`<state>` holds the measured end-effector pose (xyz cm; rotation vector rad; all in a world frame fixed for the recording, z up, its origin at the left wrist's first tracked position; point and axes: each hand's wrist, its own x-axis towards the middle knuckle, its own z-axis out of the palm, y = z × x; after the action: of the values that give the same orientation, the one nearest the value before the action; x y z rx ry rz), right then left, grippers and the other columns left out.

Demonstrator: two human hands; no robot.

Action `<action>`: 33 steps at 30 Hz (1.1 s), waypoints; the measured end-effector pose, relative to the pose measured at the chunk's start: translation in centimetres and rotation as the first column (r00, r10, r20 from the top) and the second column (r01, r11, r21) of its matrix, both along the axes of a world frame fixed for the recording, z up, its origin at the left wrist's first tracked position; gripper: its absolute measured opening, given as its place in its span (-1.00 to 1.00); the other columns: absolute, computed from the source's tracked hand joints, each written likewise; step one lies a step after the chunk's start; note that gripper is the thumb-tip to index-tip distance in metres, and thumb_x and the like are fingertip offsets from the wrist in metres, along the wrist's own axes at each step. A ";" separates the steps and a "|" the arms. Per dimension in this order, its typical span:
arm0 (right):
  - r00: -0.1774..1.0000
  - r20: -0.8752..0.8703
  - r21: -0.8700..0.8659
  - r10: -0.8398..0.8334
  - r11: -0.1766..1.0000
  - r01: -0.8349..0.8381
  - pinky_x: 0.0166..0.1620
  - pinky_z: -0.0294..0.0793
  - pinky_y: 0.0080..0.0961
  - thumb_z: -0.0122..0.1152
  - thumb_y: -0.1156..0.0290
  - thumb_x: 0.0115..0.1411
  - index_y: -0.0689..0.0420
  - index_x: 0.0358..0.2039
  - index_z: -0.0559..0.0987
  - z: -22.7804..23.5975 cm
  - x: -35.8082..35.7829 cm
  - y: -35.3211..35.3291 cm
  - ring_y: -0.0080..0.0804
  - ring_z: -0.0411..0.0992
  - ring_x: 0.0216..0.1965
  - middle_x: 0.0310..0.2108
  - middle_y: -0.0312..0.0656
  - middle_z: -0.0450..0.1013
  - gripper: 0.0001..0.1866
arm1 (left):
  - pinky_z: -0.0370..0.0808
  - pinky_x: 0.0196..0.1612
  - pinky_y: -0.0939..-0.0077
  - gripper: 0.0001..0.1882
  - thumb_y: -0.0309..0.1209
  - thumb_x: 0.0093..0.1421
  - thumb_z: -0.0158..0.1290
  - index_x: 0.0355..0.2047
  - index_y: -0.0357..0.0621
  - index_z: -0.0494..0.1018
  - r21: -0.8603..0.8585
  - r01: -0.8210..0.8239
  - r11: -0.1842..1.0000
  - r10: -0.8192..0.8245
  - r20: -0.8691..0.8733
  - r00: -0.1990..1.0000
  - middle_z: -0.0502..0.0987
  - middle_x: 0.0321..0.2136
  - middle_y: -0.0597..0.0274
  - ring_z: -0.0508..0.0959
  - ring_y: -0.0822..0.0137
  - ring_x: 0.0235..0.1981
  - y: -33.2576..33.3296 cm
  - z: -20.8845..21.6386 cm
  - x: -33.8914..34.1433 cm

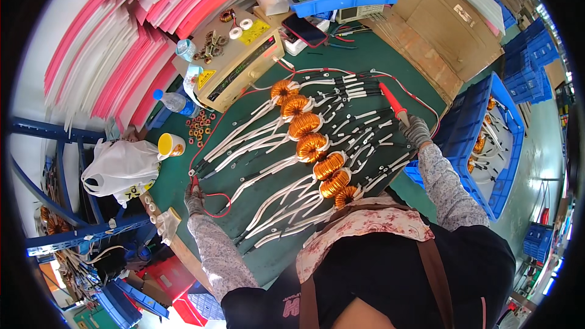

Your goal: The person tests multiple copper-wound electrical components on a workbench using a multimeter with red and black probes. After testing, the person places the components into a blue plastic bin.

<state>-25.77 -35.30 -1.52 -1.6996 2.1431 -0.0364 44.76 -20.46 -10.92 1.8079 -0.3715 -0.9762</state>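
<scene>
Copper coils [311, 147] sit mid-scene, row axis running far left to near right; white leads [242, 131] fan out left. We place the row between the right hand [417, 132], slightly nearer, gripping a red probe [393, 103] near the right-side wire ends, and the left hand [194, 200], apparently pinching a small red connector [194, 181].

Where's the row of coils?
In the head view, the row of coils runs down the middle of the green table, between the left hand and right hand.
</scene>
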 end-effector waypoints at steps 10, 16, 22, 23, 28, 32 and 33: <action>0.998 0.051 -0.175 -0.039 0.984 0.047 -0.26 0.38 -0.26 0.10 0.22 0.02 0.12 -0.21 0.48 -1.8 -1.0 5.5 -0.07 0.43 -0.34 -0.40 0.01 0.46 -0.66 | 0.35 -0.32 0.56 -0.77 -0.45 -0.02 0.10 -0.28 -0.03 0.52 0.434 0.072 0.898 -0.393 0.718 0.574 0.53 -0.44 0.30 0.45 0.41 -0.43 7.0 3.3 8.6; 0.997 -0.050 -0.098 -0.051 0.994 0.046 -0.21 0.38 -0.18 0.10 0.10 -0.03 0.11 -0.24 0.50 -1.7 -0.1 6.4 0.01 0.42 -0.31 -0.38 0.05 0.46 -0.59 | 0.37 -0.21 0.46 -0.69 -0.41 -0.05 0.12 -0.22 0.10 0.50 0.596 0.072 0.800 -0.551 0.682 0.482 0.53 -0.38 0.17 0.50 0.26 -0.27 5.1 8.7 2.4; 0.998 -0.014 -0.227 0.063 0.972 -0.065 -0.37 0.37 -0.18 0.04 0.09 0.04 0.21 -0.39 0.52 -3.8 -0.7 5.7 0.03 0.42 -0.40 -0.51 0.11 0.43 -0.61 | 0.36 -0.49 0.56 -0.65 -0.46 0.01 0.04 -0.13 0.04 0.44 0.094 0.309 0.946 -0.307 0.562 0.768 0.47 -0.46 0.29 0.41 0.50 -0.54 4.6 -0.9 4.3; 0.999 -0.030 -0.196 0.032 0.980 -0.037 -0.36 0.37 -0.18 0.05 0.12 0.03 0.21 -0.38 0.52 -2.8 0.3 6.0 0.03 0.42 -0.40 -0.50 0.10 0.43 -0.63 | 0.41 -0.37 0.50 -0.65 -0.49 -0.01 0.05 -0.15 0.01 0.45 0.104 0.281 0.954 -0.296 0.471 0.831 0.49 -0.44 0.22 0.46 0.43 -0.44 3.4 0.0 2.4; 1.000 -0.022 -0.222 0.000 0.975 -0.005 -0.33 0.38 -0.20 0.07 0.18 0.03 0.20 -0.35 0.52 -2.1 1.0 6.2 0.01 0.43 -0.40 -0.49 0.08 0.45 -0.67 | 0.37 -0.48 0.59 -0.64 -0.56 0.01 0.02 -0.14 0.03 0.45 0.049 0.291 0.956 -0.291 0.311 0.905 0.49 -0.43 0.32 0.38 0.51 -0.51 1.7 2.4 -2.2; 0.998 -0.057 -0.210 -0.004 0.978 -0.008 -0.31 0.39 -0.20 0.07 0.18 0.03 0.20 -0.35 0.53 -1.6 2.3 5.8 0.00 0.43 -0.40 -0.49 0.08 0.45 -0.67 | 0.32 -0.66 0.66 -0.64 -0.50 0.07 0.02 -0.09 0.10 0.42 0.042 0.346 0.937 -0.344 0.276 0.898 0.50 -0.42 0.33 0.40 0.55 -0.65 1.3 2.0 -4.7; 0.998 -0.059 -0.219 -0.005 0.976 -0.008 -0.30 0.39 -0.20 0.07 0.18 0.03 0.20 -0.35 0.53 -1.9 2.2 5.8 0.00 0.43 -0.40 -0.49 0.08 0.45 -0.67 | 0.32 -0.66 0.67 -0.64 -0.49 0.07 0.03 -0.08 0.10 0.42 -0.023 0.413 0.910 -0.384 0.327 0.864 0.50 -0.40 0.33 0.41 0.56 -0.63 1.0 2.5 -6.0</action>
<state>-23.53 -29.48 -3.43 -1.8451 2.2517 -0.2331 38.79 -19.42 -8.43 1.8398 -1.0112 -0.9241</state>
